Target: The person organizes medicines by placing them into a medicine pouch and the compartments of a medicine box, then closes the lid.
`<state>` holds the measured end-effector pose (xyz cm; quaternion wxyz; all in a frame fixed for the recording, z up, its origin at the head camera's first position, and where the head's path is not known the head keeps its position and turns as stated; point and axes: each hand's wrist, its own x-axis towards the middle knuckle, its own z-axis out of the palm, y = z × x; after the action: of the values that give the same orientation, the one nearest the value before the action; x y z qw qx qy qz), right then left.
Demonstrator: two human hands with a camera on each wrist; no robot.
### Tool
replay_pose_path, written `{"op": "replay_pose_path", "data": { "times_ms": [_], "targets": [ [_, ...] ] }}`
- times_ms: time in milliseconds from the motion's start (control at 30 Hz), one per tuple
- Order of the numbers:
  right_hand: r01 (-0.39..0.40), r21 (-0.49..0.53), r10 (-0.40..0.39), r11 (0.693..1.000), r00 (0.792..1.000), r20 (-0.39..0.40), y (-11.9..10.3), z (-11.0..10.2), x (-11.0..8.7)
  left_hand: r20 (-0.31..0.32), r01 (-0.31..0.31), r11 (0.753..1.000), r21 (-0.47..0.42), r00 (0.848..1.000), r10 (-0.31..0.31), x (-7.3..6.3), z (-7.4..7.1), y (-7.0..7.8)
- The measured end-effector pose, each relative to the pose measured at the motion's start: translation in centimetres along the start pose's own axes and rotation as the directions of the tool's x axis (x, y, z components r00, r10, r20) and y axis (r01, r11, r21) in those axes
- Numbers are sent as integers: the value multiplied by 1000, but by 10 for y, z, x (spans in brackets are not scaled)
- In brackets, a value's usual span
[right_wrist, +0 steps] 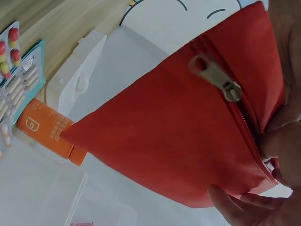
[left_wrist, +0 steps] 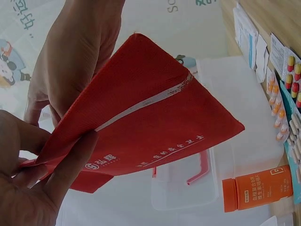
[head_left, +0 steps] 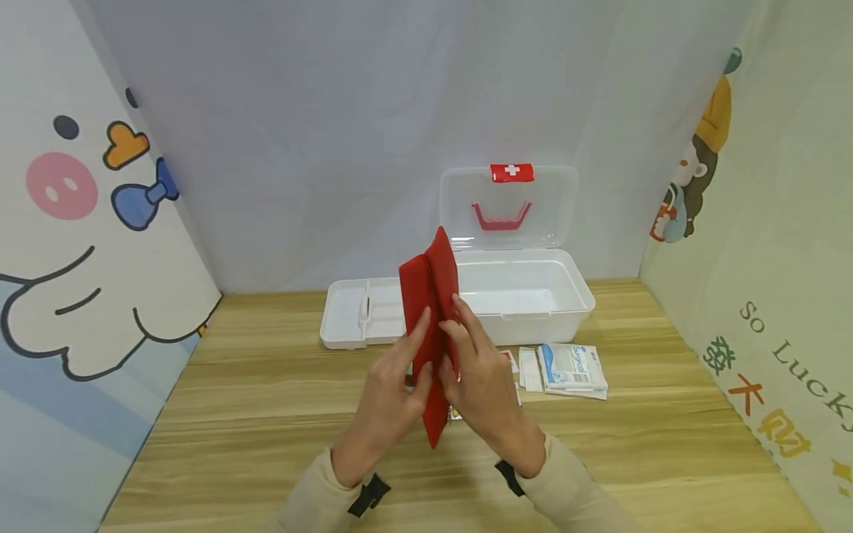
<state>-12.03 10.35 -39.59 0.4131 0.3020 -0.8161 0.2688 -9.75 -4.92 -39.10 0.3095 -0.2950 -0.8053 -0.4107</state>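
Note:
Both hands hold up a red zip pouch (head_left: pixel 416 285) above the table. White lettering and a white stripe mark one side of the pouch (left_wrist: pixel 174 117). The zip with its metal pull (right_wrist: pixel 231 91) runs along the other side. My left hand (head_left: pixel 386 400) pinches the pouch by one side, thumb against the cloth. From the other side my right hand (head_left: pixel 486 381) grips it, some fingers tucked at the zip opening. What the pouch contains is hidden.
Behind stands a white first-aid box (head_left: pixel 533 326), lid up, with a white tray (head_left: pixel 343 314) to its left. A surgical packet (head_left: pixel 574 368) lies at the right. Capsule blister packs (left_wrist: pixel 294 77) and an orange bottle (left_wrist: pixel 258 188) are near the box.

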Motion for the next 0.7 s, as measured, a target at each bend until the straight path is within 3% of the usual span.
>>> {"op": "replay_pose_path", "data": {
  "times_ms": [133,400,700],
  "targets": [
    [1,-40,-2,999,1000,-19,3,2,-1,-38,-23,999,34,999,25,-1,3,1],
    [-51,-115,56,992,998,37,6,5,-2,-117,-48,987,156,991,67,-2,7,5],
    [-100,-93,106,991,992,66,10,8,-2,-136,45,963,265,991,-9,-5,4,9]
  ]
}}
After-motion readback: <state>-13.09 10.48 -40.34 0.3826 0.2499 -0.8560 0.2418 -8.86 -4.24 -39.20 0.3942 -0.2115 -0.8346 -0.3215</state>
